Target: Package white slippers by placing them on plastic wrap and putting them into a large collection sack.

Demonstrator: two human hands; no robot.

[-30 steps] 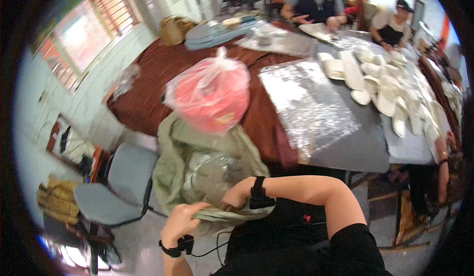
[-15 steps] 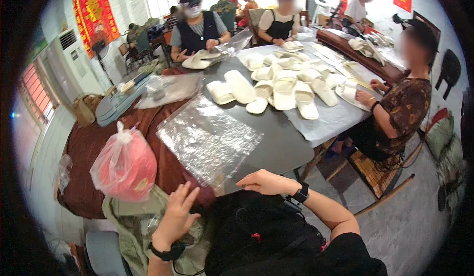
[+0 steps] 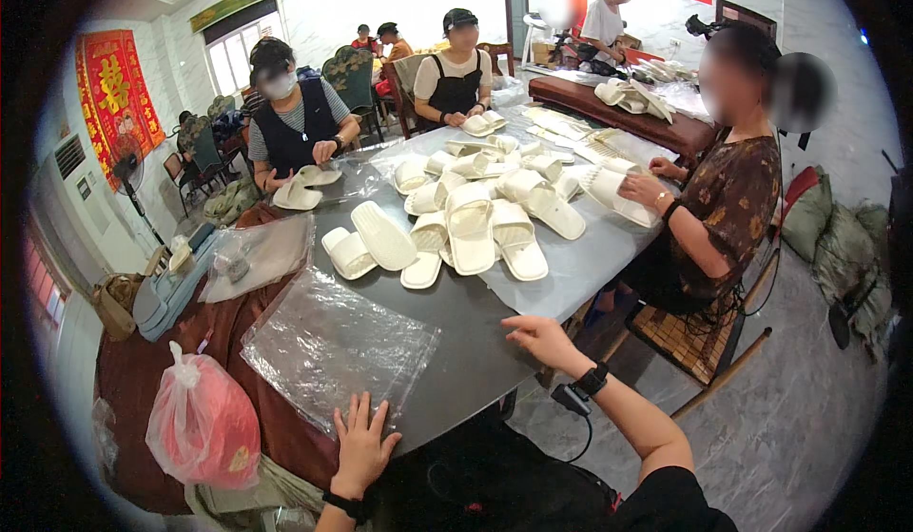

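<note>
The person's left hand (image 3: 361, 442) lies flat and released, fingers spread, on the near edge of the grey table (image 3: 475, 328), its fingertips touching the near corner of a stack of clear plastic bags (image 3: 333, 342). The right hand (image 3: 540, 340) rests at the same near edge, further right, fingers loosely extended and grasping nothing; a black wristband (image 3: 593, 378) sits on that wrist. The bags lie flat on the near left part of the table, partly over a dark red cloth (image 3: 228, 332) that covers the left end. Below that cloth's near edge hangs a pink plastic bag (image 3: 202, 425), knotted at the top.

Past the bags, at the middle of the table, lies a heap of white slippers (image 3: 475, 228), some soles up, resting partly on a pale sheet. At the right edge a seated person in a patterned brown top (image 3: 728, 199) holds a slipper. Across the far left edge, a person in a dark apron (image 3: 295, 128) handles another pair. More people sit at tables further back.
</note>
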